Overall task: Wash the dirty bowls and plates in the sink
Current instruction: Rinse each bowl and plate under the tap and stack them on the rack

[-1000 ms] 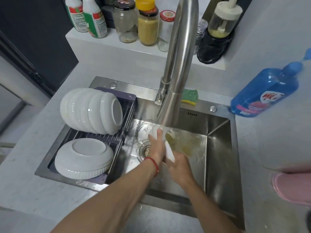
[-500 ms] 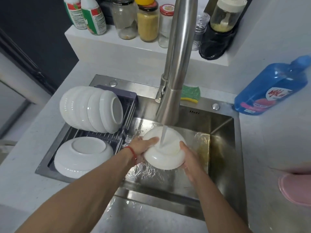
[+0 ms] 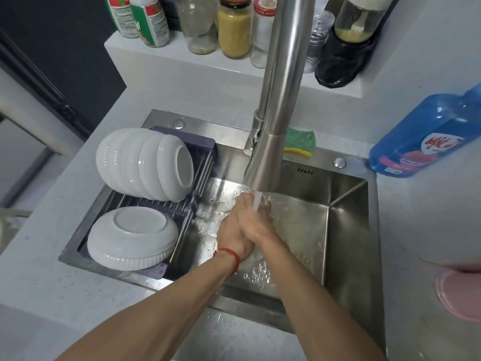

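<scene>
Two hands are meeting under the running water in the steel sink, the left hand pressing flat against the right hand, palm to palm as far as can be told, with the fingers of both lying fairly straight and holding nothing. The stream from the tall steel faucet is falling right onto them, and droplets are splashing over the wet basin floor beneath. A red string bracelet is circling the left wrist. The washed crockery is sitting to the left, in the dark drying rack that is spanning the left part of the sink: a row of white bowls is leaning on edge at the rack's far end, nested one against the next, and a stack of white plates is lying upside down at its near end. A green and yellow sponge is resting on the sink's back ledge, partly hidden behind the faucet. A blue detergent bottle is lying tilted on the counter to the right of the sink, and a pink object is showing at the right edge. Several jars and bottles are standing along the raised shelf behind the sink.
</scene>
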Tool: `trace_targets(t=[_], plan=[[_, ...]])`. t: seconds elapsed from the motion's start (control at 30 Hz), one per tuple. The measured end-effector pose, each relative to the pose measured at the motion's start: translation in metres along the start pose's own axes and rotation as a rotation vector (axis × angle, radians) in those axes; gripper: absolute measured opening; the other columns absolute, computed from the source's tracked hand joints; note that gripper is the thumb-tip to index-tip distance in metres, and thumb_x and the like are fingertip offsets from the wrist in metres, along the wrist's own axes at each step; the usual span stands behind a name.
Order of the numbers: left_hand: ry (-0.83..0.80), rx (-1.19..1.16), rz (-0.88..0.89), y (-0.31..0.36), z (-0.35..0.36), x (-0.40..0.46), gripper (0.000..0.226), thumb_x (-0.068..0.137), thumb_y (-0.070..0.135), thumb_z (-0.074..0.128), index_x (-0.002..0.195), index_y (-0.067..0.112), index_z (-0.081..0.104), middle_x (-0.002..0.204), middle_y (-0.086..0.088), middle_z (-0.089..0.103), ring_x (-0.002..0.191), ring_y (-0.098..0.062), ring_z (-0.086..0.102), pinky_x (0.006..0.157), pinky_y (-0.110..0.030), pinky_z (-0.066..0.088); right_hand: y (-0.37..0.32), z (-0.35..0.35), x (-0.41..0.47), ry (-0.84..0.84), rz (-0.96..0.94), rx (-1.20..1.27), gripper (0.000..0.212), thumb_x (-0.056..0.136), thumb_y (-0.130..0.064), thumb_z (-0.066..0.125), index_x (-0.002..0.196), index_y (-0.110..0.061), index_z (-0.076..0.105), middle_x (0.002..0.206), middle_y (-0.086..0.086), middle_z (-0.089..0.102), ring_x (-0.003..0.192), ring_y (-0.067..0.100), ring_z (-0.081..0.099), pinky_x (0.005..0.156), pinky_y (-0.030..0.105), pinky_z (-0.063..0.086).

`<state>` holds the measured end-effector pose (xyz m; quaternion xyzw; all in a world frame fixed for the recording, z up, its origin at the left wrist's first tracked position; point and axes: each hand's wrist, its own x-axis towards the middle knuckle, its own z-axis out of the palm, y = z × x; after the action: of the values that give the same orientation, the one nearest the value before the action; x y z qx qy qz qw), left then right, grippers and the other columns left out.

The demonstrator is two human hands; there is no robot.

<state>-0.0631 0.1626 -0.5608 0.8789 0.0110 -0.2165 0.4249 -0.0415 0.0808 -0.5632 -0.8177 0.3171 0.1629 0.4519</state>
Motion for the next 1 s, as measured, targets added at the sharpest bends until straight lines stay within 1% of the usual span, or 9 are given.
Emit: trace_targets(t=[0.13,0.23,0.33,0.43,0.6,0.67,0.77,0.9,1.0], plan=[[0.005,-0.207,-0.046,0.003,0.001,0.002,0.023,0.079,0.023,0.076,0.095,0.028,0.061,0.087,0.007,0.070,0.081,-0.017,0.066,0.067,-0.028,0.054,0.007,-0.010,0.006,0.073,-0.088,-0.151,0.062,0.089,-0.055,0.031,0.131,-0.019,0.058,0.139,0.010,0.054,0.133,0.034,0.047,0.112,0.052,0.038],[-0.043,-0.330,-0.098,0.002,-0.007,0.005,0.034,0.076,0.012,0.085,0.097,0.026,0.062,0.095,0.000,0.072,0.089,-0.023,0.067,0.070,-0.031,0.054,0.017,-0.017,0.015,0.035,-0.085,-0.108,0.050,0.102,-0.053,0.034,0.139,-0.025,0.054,0.145,0.005,0.051,0.134,0.029,0.046,0.113,0.048,0.037],[-0.097,-0.584,-0.259,-0.001,-0.025,0.013,0.044,0.074,0.002,0.087,0.107,0.017,0.062,0.112,-0.010,0.069,0.100,-0.031,0.065,0.069,-0.040,0.056,0.052,-0.036,0.026,-0.063,0.199,0.210,0.076,0.092,-0.081,0.033,0.136,-0.023,0.055,0.136,0.014,0.062,0.122,0.035,0.058,0.109,0.053,0.044],[-0.130,-0.688,-0.395,-0.010,-0.039,0.030,0.051,0.076,0.013,0.089,0.120,0.014,0.064,0.115,-0.011,0.071,0.099,-0.033,0.068,0.065,-0.045,0.061,0.080,-0.055,0.014,-0.123,0.360,0.521,0.075,0.076,-0.080,0.066,0.122,-0.021,0.068,0.108,0.006,0.077,0.100,0.032,0.072,0.092,0.054,0.058],[-0.187,-0.376,-0.305,0.002,-0.033,0.033,0.052,0.102,0.037,0.060,0.150,0.020,0.049,0.148,-0.012,0.055,0.126,-0.036,0.059,0.104,-0.052,0.052,0.058,-0.064,-0.020,-0.080,0.194,0.755,0.040,0.096,-0.035,0.071,0.122,-0.006,0.066,0.113,0.013,0.075,0.101,0.032,0.072,0.094,0.055,0.057],[-0.354,-0.420,-0.303,0.025,-0.026,0.020,0.062,0.104,0.058,0.040,0.154,0.021,0.040,0.145,-0.014,0.053,0.127,-0.040,0.057,0.099,-0.058,0.054,0.037,-0.056,-0.033,0.024,0.018,0.500,0.029,0.097,-0.027,0.070,0.120,-0.011,0.062,0.109,0.005,0.072,0.096,0.023,0.068,0.086,0.046,0.059],[-0.444,-0.798,-0.453,0.035,-0.030,0.018,0.074,0.096,0.076,0.039,0.115,0.008,0.064,0.095,-0.011,0.070,0.079,-0.029,0.072,0.063,-0.045,0.064,0.019,-0.037,-0.053,0.122,-0.303,-0.070,0.027,0.095,-0.020,0.071,0.119,-0.015,0.061,0.107,-0.002,0.067,0.092,0.016,0.062,0.068,0.024,0.050],[-0.214,-0.800,-0.532,0.007,-0.033,0.040,0.053,0.107,0.050,0.044,0.129,0.005,0.063,0.107,-0.015,0.077,0.096,-0.034,0.076,0.094,-0.060,0.057,0.026,-0.032,-0.075,0.025,-0.443,-0.291,0.031,0.099,-0.046,0.061,0.108,-0.016,0.060,0.095,0.005,0.073,0.077,0.022,0.066,0.072,0.040,0.056],[-0.250,-0.857,-0.518,0.003,-0.040,0.030,0.065,0.105,0.062,0.035,0.127,0.009,0.065,0.117,-0.017,0.076,0.098,-0.034,0.076,0.084,-0.052,0.063,0.036,-0.045,-0.068,-0.044,-0.422,-0.471,0.047,0.103,-0.057,0.041,0.121,-0.018,0.058,0.120,0.009,0.067,0.106,0.028,0.065,0.092,0.046,0.054]])
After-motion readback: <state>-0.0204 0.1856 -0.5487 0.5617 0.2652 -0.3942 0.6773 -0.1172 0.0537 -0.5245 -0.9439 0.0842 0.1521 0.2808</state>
